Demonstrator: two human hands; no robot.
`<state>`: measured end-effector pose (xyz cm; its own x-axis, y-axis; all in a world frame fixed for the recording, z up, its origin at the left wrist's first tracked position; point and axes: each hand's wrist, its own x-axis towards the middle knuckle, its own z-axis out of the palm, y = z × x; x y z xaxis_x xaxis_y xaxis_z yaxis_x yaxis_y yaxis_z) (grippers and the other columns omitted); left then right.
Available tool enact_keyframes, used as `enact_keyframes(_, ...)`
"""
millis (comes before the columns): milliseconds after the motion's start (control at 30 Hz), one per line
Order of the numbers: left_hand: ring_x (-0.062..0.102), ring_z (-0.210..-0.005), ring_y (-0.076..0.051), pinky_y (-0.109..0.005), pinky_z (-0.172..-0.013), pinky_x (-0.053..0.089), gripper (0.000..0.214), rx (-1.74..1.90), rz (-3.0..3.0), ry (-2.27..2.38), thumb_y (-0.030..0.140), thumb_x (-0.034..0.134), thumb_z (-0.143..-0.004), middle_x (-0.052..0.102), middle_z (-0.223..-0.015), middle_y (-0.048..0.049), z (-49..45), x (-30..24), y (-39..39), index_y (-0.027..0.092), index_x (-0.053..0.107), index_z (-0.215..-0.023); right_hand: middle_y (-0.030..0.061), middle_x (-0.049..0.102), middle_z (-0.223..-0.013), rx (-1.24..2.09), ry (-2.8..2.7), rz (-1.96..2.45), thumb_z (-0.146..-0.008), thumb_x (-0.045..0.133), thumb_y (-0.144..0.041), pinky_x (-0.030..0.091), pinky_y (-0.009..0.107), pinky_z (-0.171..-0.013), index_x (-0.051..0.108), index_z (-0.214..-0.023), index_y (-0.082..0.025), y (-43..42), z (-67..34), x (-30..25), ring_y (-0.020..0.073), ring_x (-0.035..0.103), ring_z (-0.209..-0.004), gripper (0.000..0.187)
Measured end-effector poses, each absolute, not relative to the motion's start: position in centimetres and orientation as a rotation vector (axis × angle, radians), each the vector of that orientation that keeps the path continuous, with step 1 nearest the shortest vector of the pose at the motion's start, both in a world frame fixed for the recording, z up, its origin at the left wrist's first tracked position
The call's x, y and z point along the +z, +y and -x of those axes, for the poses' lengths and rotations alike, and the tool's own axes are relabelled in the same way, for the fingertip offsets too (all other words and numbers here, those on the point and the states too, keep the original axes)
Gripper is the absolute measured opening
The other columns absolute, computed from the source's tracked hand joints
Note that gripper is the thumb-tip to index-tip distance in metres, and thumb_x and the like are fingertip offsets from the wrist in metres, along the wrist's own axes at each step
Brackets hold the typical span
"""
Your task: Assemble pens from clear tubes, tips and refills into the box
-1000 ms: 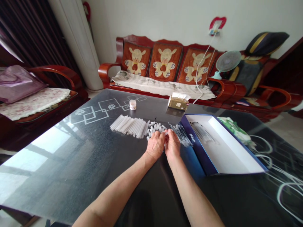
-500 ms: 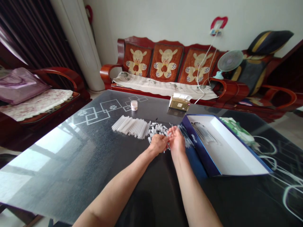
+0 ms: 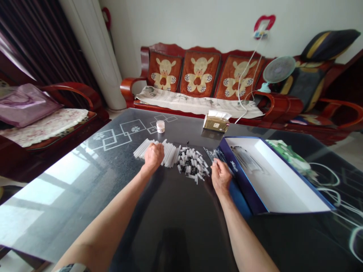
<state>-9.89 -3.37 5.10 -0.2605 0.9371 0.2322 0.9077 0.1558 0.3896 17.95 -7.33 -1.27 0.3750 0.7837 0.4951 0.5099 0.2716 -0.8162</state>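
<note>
On the black glass tabletop (image 3: 176, 234), an open blue box (image 3: 246, 181) sits toward the right edge. White plastic tubes (image 3: 170, 154) lie in a row beside black-and-white small parts (image 3: 193, 164). Left hand (image 3: 153, 156) closed over the tubes. Right hand (image 3: 220, 177) half-curled, just below thin rods (image 3: 214, 154); grip unclear.

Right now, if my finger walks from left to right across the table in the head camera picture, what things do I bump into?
white plastic tubes → black-and-white small pieces → thin dark rods → open blue box → green-and-white wrapping
</note>
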Motion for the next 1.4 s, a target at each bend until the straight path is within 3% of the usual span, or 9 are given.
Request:
enact_keyframes(133,0.058,-0.093,-0.028,-0.036,-0.079,0.046,0.037,0.642,-1.675,2.506,0.031,0.038,-0.091,0.064,-0.101,-0.0161,14.7,5.3,-0.9,0.013,0.070,-0.092,0.0101,0.067,-0.096,0.208,-1.405,1.406,-0.086,0.049,-0.040,0.051,0.031,-0.074,0.069,-0.100,-0.020,-7.2,-17.7,-1.1,0.0187,0.062,-0.078,0.032)
enact_keyframes(233,0.057,-0.099,-0.031,-0.039,-0.081,0.046,0.033,0.581,-1.587,2.520,0.028,0.043,-0.087,0.066,-0.095,-0.0170,16.6,5.0,0.4,0.011,0.071,-0.091,0.0102,0.067,-0.097,0.200,-1.458,1.417,-0.087,0.047,-0.038,0.050,0.030,-0.071,0.068,-0.101,-0.020,-7.1,-17.7,-1.2,0.0182,0.061,-0.076,0.031)
enact_keyframes(633,0.062,-0.092,-0.030,-0.037,-0.079,0.046,0.033,0.468,-1.502,2.465,0.027,0.043,-0.084,0.068,-0.093,-0.0167,17.3,4.3,1.4,0.014,0.071,-0.095,0.0094,0.066,-0.097,0.213,-1.484,1.411,-0.085,0.049,-0.033,0.050,0.030,-0.071,0.067,-0.104,-0.020,-6.9,-17.8,-1.9,0.0176,0.060,-0.076,0.029)
enact_keyframes(833,0.050,-0.114,-0.032,-0.044,-0.099,0.035,0.034,0.716,-1.823,2.435,0.029,0.044,-0.088,0.059,-0.123,-0.0131,14.8,3.4,-0.5,0.018,0.064,-0.114,0.0082,0.068,-0.097,0.224,-1.488,1.370,-0.085,0.053,-0.030,0.049,0.031,-0.078,0.064,-0.108,-0.021,-7.3,-17.3,-2.2,0.0188,0.063,-0.083,0.027)
enact_keyframes(1067,0.052,-0.110,-0.024,-0.037,-0.097,0.035,0.032,1.004,-2.345,1.994,0.022,0.038,-0.091,0.060,-0.121,-0.0108,8.7,-0.2,-4.8,0.018,0.062,-0.113,0.0111,0.063,-0.102,-0.117,-1.832,1.626,-0.084,0.049,-0.018,0.043,0.032,-0.087,0.066,-0.096,-0.018,-5.2,-18.9,1.0,0.0220,0.056,-0.094,0.021)
enact_keyframes(1267,0.053,-0.105,-0.025,-0.038,-0.092,0.037,0.032,0.938,-2.528,1.878,0.018,0.041,-0.089,0.063,-0.116,-0.0105,7.6,-1.5,-5.6,0.019,0.063,-0.112,0.0133,0.059,-0.095,-0.232,-1.945,2.127,-0.085,0.050,-0.018,0.039,0.030,-0.068,0.068,-0.092,-0.015,-2.5,-21.6,3.6,0.0202,0.057,-0.078,0.019)
enact_keyframes(1400,0.054,-0.099,-0.024,-0.038,-0.088,0.039,0.031,0.952,-2.589,1.866,0.016,0.043,-0.087,0.064,-0.111,-0.0097,7.7,-1.4,-5.4,0.019,0.064,-0.111,0.0120,0.061,-0.094,-0.150,-2.052,2.013,-0.086,0.051,-0.018,0.040,0.028,-0.068,0.068,-0.096,-0.015,-2.1,-21.1,3.1,0.0187,0.059,-0.075,0.020)
